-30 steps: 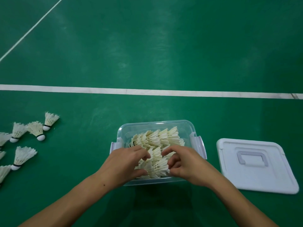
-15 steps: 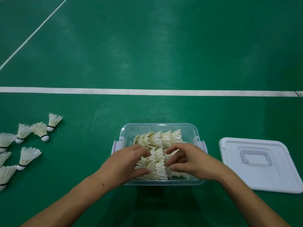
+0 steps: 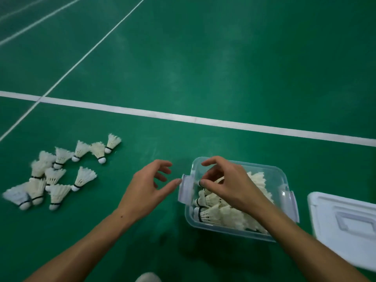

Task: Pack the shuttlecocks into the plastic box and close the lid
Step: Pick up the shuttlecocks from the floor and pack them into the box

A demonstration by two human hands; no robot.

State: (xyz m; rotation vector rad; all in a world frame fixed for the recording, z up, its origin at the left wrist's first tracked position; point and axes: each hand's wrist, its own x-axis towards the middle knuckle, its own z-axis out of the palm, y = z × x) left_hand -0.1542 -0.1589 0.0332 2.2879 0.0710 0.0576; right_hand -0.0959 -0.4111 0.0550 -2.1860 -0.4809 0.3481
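Note:
A clear plastic box (image 3: pixel 223 231) stands on the green court floor, packed with white feather shuttlecocks (image 3: pixel 219 214) lying on their sides. My right hand (image 3: pixel 230 184) hovers over the box's left half with fingers loosely curled; its thumb tip sits beside one shuttlecock's cork, gripping nothing that I can see. My left hand (image 3: pixel 146 190) is outside the box, just left of its side latch, fingers spread and empty. Several loose shuttlecocks (image 3: pixel 53 176) lie in a pile on the floor to the far left. The white lid (image 3: pixel 345 220) lies flat, handle up, right of the box.
White court lines (image 3: pixel 183 118) cross the floor beyond the box and the pile. A white rounded object (image 3: pixel 148 278) shows at the bottom edge, between my forearms.
My left hand has come out of the box and moved left, opening. My right hand has lifted off the packed shuttlecocks. The view has swung left, bringing more of the loose pile in.

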